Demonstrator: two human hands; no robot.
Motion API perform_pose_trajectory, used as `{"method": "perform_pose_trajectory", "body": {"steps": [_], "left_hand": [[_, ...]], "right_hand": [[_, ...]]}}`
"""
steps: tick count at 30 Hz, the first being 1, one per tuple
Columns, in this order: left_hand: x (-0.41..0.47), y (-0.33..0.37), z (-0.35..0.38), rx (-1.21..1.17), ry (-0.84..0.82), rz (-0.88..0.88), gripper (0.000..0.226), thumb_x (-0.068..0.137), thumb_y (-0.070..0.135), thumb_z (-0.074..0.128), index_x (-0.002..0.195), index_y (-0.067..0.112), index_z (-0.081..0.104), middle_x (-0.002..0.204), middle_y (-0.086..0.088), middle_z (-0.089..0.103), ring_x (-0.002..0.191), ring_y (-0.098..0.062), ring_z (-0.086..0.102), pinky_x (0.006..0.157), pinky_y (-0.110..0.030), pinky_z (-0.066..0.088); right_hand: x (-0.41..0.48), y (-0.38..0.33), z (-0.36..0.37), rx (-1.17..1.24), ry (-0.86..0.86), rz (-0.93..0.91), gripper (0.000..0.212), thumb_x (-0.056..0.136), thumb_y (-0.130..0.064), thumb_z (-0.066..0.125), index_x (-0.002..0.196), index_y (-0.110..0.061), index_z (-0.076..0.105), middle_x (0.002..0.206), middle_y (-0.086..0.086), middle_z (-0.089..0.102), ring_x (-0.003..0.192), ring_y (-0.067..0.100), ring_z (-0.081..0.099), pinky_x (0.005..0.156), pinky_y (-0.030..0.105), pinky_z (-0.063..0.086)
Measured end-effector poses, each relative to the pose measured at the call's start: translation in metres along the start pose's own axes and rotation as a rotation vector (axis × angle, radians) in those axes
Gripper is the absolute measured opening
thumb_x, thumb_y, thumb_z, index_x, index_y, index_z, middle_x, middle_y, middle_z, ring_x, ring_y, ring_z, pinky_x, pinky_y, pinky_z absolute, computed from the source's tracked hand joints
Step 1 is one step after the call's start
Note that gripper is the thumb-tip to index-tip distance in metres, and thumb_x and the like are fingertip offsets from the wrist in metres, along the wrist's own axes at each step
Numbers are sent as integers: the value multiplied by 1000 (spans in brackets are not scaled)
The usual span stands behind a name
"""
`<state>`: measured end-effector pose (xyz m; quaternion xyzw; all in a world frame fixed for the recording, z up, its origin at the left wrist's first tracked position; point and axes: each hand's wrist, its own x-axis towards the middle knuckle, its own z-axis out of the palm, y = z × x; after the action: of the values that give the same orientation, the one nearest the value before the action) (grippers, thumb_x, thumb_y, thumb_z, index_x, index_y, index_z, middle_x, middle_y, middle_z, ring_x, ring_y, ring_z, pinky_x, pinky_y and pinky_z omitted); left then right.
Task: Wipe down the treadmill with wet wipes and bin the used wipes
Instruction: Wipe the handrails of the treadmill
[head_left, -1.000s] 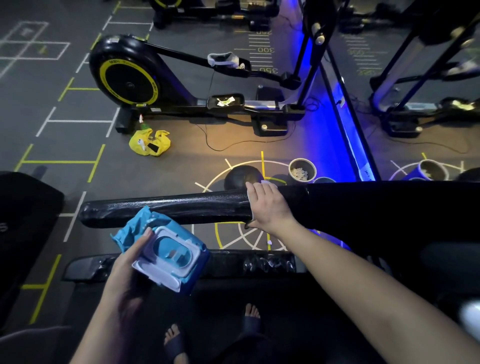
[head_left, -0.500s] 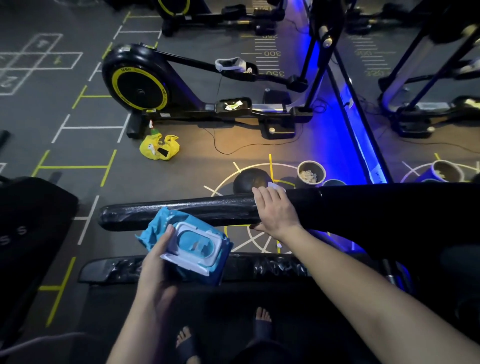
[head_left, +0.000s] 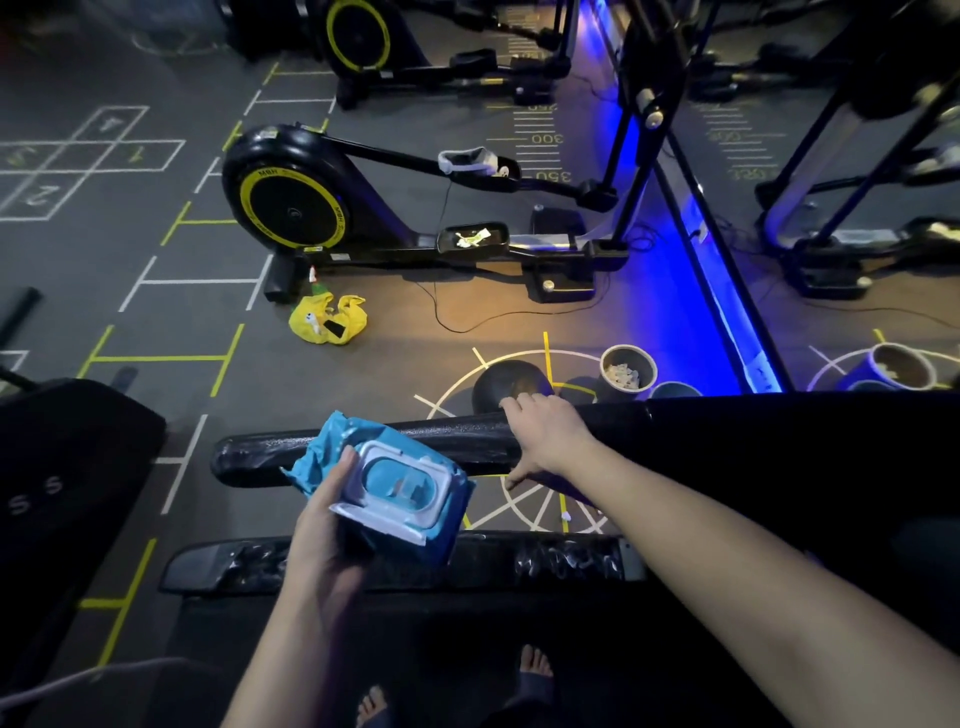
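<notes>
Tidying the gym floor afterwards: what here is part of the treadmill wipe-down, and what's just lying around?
In use: wipes pack in left hand, handrail under right hand, bin.
Lying about: yellow bag, black ball, cross-trainer.

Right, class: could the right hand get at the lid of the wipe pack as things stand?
Probably yes. The left hand holds the wipe pack with its lid facing up and uncovered, beside the right hand, which grips the handrail. Nothing lies between them; it would need to let go.
</notes>
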<state>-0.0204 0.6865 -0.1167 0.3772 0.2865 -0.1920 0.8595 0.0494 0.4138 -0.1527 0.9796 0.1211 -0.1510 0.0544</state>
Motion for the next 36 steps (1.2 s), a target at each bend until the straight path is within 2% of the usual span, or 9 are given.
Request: {"method": "perform_pose_trajectory", "body": {"steps": [6, 11, 16, 21, 23, 27, 30, 34, 36], "left_hand": [[16, -2, -23, 126, 47, 10, 83, 67, 59, 93, 136, 18, 70, 137, -13, 70, 129, -37, 66, 116, -64, 43], [22, -2, -45, 101, 108, -26, 81, 71, 61, 91, 138, 21, 70, 142, -12, 68, 131, -38, 64, 116, -66, 42], [11, 4, -48, 66, 113, -16, 81, 70, 54, 95, 138, 18, 70, 140, -16, 68, 129, -41, 65, 114, -68, 42], [-2, 4, -35, 25, 29, -11, 72, 74, 38, 91, 138, 12, 70, 134, -18, 71, 126, -41, 66, 116, -63, 43], [-3, 4, -32, 33, 35, 10, 73, 72, 39, 90, 137, 12, 70, 132, -16, 72, 124, -40, 68, 115, -60, 45], [-5, 5, -32, 51, 21, -1, 68, 79, 38, 85, 139, 11, 68, 132, -16, 72, 126, -39, 67, 116, -61, 44], [-3, 7, -37, 46, 28, -3, 64, 83, 36, 83, 140, 11, 68, 134, -17, 72, 127, -39, 66, 117, -61, 43], [3, 6, -54, 43, 29, -33, 77, 72, 40, 94, 139, 12, 68, 138, -18, 69, 130, -41, 64, 117, -65, 41], [9, 7, -65, 114, 72, -21, 80, 69, 48, 95, 137, 14, 70, 137, -16, 70, 129, -39, 66, 116, -64, 43]], "right_hand": [[-13, -3, 33, -80, 225, -53, 119, 68, -78, 69, 151, -2, 30, 121, 12, 57, 103, 30, 57, 93, 43, 47], [-14, -12, 52, -168, 316, -74, 132, 60, -71, 79, 152, 7, 26, 135, 23, 53, 116, 37, 56, 103, 49, 45], [-11, -12, 47, -138, 219, -62, 143, 50, -70, 85, 153, 8, 24, 135, 25, 54, 115, 37, 59, 102, 47, 47], [4, -12, 19, -56, 101, -85, 152, 55, -84, 72, 158, -2, -4, 120, 12, 56, 102, 28, 59, 90, 41, 51], [3, -13, 16, -49, 121, -95, 151, 57, -87, 69, 158, -7, -9, 126, 12, 55, 104, 28, 58, 89, 41, 51], [-5, -12, 13, 71, 122, -104, 156, 51, -94, 62, 158, -12, -15, 164, 14, 21, 141, 30, 38, 117, 42, 34], [-11, -3, 0, 303, 128, -89, 158, 45, -98, 60, 160, -15, -10, 169, 4, -6, 155, 24, 9, 125, 43, 18], [-17, 10, 1, 191, 111, -98, 160, 48, -85, 75, 159, -9, -11, 168, 4, -11, 155, 24, 1, 124, 37, 13], [-11, 6, 10, 41, 63, -103, 156, 51, -77, 81, 159, -6, -7, 168, 10, 4, 153, 26, 15, 124, 38, 18]]}}
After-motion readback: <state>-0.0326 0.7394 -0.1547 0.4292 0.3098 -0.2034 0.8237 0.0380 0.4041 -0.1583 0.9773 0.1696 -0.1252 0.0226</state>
